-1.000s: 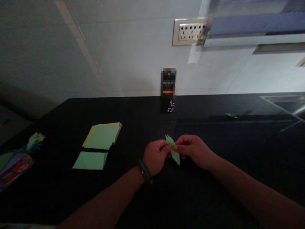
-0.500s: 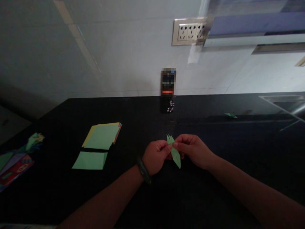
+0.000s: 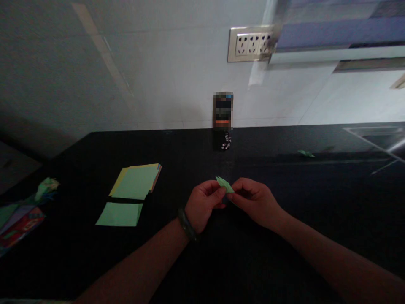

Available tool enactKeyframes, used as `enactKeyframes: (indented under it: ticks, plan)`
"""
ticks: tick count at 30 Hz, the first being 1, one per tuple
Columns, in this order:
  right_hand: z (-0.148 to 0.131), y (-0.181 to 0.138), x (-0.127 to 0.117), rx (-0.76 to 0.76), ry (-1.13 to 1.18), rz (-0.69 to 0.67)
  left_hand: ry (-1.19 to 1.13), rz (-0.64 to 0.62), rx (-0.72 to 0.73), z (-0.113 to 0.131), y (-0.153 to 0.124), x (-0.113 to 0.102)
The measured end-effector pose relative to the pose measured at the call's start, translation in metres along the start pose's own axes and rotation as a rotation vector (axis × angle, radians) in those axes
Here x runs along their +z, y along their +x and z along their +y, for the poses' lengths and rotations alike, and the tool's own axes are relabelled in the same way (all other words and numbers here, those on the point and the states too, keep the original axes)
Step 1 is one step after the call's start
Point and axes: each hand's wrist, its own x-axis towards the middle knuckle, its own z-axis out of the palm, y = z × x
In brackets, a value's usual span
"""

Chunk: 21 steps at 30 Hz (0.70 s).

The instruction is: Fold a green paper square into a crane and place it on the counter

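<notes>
Both of my hands pinch a small folded green paper piece above the black countertop. My left hand, with a dark band on its wrist, grips the piece from the left with curled fingers. From the right, my right hand holds it between thumb and fingertips. The paper lies nearly flat between them, and only its upper pointed end shows.
A stack of coloured paper sheets and a single green sheet lie to the left. Crumpled paper and a colourful packet sit at the far left edge. A dark blurred object leans on the wall; a small green scrap lies far right.
The green paper piece, which hung down with its long point below my fingers, has been turned up and now lies almost flat between both hands. My hands stayed in place.
</notes>
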Motion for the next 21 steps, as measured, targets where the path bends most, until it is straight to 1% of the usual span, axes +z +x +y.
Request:
enactKeyframes:
  ticks: [4,8,12,14,16,21]
  plan:
    - [0.003,0.000,-0.004,-0.207,-0.240,0.099,-0.025,-0.002,-0.004,0.001,0.000,0.003]
    - [0.003,0.000,-0.007,-0.374,-0.417,0.135,-0.030,0.032,-0.041,0.000,-0.001,0.004]
    - [0.000,0.000,-0.006,-0.448,-0.600,0.121,-0.066,0.022,-0.049,-0.003,-0.001,0.002]
    - [-0.002,0.000,-0.004,-0.472,-0.667,0.128,-0.080,0.050,-0.041,-0.004,0.000,0.001]
    - [-0.005,-0.002,-0.003,-0.508,-0.701,0.127,-0.088,0.074,-0.021,-0.005,0.001,0.000]
    - [-0.007,-0.004,-0.001,-0.569,-0.728,0.064,-0.054,0.059,0.014,-0.003,0.001,0.002]
